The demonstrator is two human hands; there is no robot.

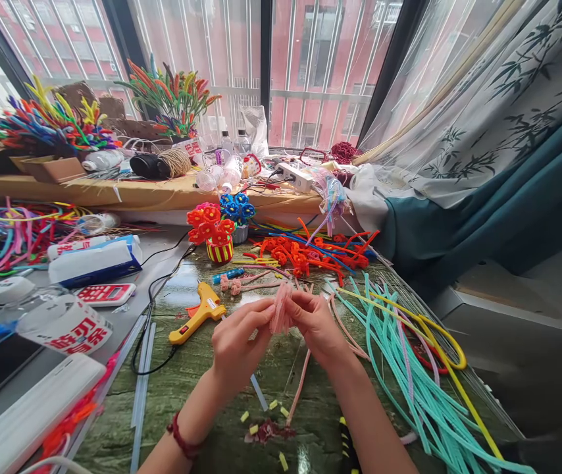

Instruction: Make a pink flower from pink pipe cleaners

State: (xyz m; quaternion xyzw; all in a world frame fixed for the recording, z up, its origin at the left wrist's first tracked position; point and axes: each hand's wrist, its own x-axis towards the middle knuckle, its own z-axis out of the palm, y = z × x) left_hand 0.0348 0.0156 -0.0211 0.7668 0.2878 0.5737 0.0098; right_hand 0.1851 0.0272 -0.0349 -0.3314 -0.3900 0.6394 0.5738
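Where the green bench [197,401] shows between the left forearm and the clear glue sticks [143,368], a strip of surface lies open, with a black cord [150,329] looping across its far part. Another strip shows between the right forearm and the turquoise stems [409,382], which spread close to the bench's slanting right edge. A yellow stem [476,408] runs over them. At the far side, the orange stems [301,255], the pot of red flowers [219,249] and the pot of blue flowers [240,230] take up the room in front of the windowsill [162,192]. The yellow glue gun [197,316] lies just beside the left hand, on its outer side.

Above the middle of the bench, the left hand [244,332] and the right hand [320,326] meet at a pink fuzzy bundle [281,309]. Each hand is nearly closed, thumb and fingers pinching one side of it; how the lower fingers sit is partly hidden. Below the hands, a pink stem [299,388] slants toward small yellow pieces [254,429] and dark red scraps [272,432] on the bench.
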